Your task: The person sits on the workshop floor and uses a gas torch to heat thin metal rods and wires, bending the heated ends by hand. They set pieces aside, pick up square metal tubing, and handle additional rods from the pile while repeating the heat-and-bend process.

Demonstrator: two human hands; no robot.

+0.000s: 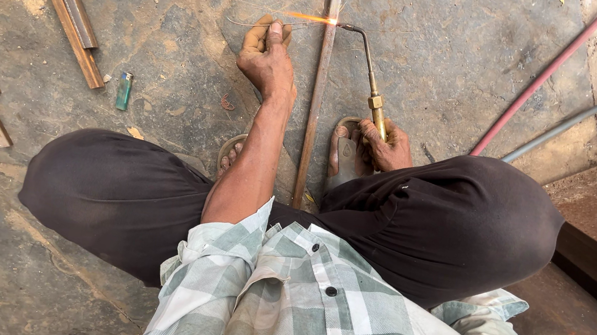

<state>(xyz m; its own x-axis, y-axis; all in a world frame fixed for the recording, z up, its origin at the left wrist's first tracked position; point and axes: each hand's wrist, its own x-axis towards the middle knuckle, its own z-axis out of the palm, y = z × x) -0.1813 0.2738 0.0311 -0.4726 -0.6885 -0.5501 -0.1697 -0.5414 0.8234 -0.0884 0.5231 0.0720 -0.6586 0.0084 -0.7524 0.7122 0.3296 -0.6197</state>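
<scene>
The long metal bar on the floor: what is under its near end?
The metal bar lies on bare concrete floor, passing between two sandals. Its near end is hidden under the legs.

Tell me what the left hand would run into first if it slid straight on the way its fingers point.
The left hand points up the floor, away from the body, beside the long metal bar. First in that line is the thin wire at its fingertips, lit by the torch flame. Beyond that, seemingly bare concrete floor.
</scene>
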